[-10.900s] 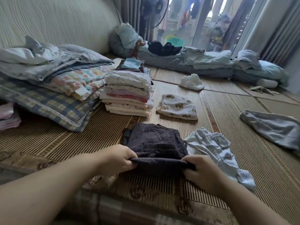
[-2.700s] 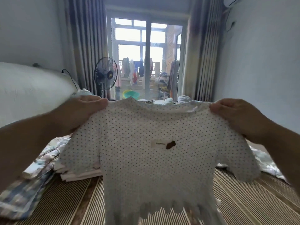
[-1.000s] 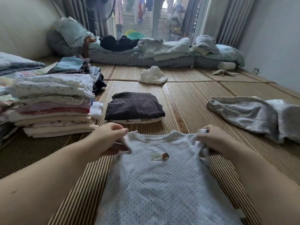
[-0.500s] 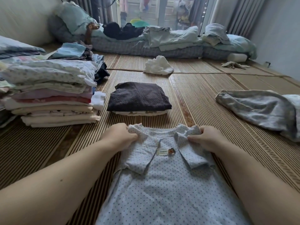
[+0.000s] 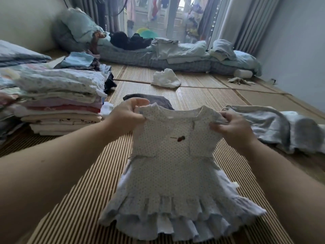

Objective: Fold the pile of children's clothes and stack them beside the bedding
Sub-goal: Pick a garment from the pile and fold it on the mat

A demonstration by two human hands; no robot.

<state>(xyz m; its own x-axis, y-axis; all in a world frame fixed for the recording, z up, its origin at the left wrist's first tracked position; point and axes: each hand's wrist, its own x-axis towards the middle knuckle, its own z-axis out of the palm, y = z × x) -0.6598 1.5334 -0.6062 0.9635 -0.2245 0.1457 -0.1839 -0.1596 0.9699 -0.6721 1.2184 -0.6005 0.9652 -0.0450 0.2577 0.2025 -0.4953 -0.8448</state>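
A white dotted child's dress [image 5: 168,175] with a ruffled hem hangs in front of me, its sleeves folded inward across the chest. My left hand [image 5: 126,115] pinches its left shoulder and my right hand [image 5: 232,127] pinches its right shoulder. The top is lifted while the hem trails on the woven mat [image 5: 84,196]. A tall stack of folded clothes [image 5: 65,104] stands at the left beside the folded bedding [image 5: 19,57]. A folded dark garment [image 5: 154,101] lies behind the dress, mostly hidden by it.
A crumpled grey garment [image 5: 274,127] lies on the mat at the right. A small white garment [image 5: 165,79] sits farther back. A low mattress with heaped bedding [image 5: 175,53] runs along the window. A wall closes the right side.
The dress lay flat on the mat half a second ago while both hands folded its sleeves inward. Now both hands have lifted its shoulders off the mat.
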